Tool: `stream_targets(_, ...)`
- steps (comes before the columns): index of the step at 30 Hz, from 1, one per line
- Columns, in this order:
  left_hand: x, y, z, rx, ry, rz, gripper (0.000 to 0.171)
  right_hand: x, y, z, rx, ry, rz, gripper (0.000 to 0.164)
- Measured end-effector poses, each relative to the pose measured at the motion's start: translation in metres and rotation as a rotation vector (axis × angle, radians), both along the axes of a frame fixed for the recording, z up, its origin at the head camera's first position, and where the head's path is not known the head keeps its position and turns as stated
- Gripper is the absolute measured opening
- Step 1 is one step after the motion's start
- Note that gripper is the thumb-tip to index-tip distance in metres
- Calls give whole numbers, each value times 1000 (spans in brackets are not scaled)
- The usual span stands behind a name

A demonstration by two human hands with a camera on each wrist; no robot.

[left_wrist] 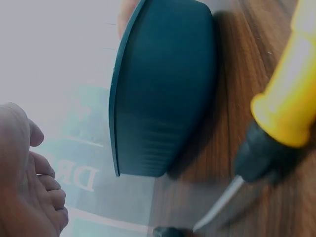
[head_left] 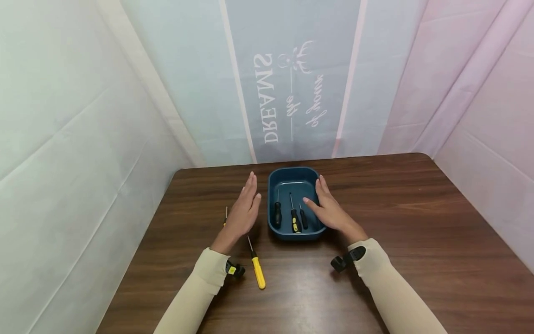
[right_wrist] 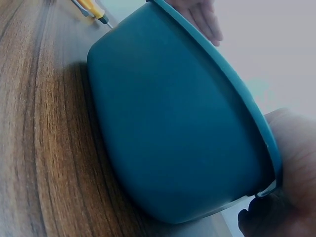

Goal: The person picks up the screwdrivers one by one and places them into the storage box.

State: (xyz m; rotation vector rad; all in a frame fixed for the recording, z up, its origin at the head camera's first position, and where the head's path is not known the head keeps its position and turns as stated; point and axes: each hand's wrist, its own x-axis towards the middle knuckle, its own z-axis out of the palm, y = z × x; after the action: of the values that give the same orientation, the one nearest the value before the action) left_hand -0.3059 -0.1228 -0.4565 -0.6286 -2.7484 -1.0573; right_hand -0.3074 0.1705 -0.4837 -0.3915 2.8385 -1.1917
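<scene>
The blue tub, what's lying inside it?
Three dark-handled screwdrivers, the middle one with yellow patches. The right hand covers part of the tub; whatever lies beneath that hand cannot be seen.

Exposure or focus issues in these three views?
Head: mostly crisp, soft sheen on the near part of the tabletop; left wrist: backdrop washed out, the close yellow screwdriver soft, with a bright highlight on its handle; right wrist: backdrop blown out toward the upper right, dark shadow beside the base of the blue tub.
</scene>
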Motion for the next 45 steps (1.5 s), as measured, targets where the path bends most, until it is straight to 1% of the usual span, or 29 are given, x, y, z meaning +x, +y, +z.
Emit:
stream_targets(3,3,-8,-1,9,19,23,60,-1,-1,0,-10,-1,7,89)
stream_targets(6,6,-16,-1,23,54,36,60,-2,1,1,-20,8,10,89)
stream_targets(9,8,-21,0,35,86,49,60,-2,3,2,-18,13,11,89)
stream_targets(11,10,-24,1,32,94,63,61,-2,4,2,-14,14,9,89)
stream_targets(17,18,-32,0,-7,63,108,60,-3,4,-1,-8,17,14,89)
stream_targets(23,29,-40,-5,-41,34,125,62,-4,1,-4,-13,15,17,90)
stream_targets(30,31,-44,-11,-48,11,149,62,-1,0,0,-19,6,16,88)
stream_targets(33,32,-47,-12,-76,5,170,61,-1,0,0,-12,3,14,88)
stream_targets(36,35,-52,-12,-85,8,203,60,-3,-1,0,-12,6,17,88)
stream_targets(42,39,-60,-14,-119,63,271,55,-3,-1,0,-16,0,16,88)
stream_targets(45,40,-64,-16,-133,67,300,53,-4,0,0,-10,-2,15,88)
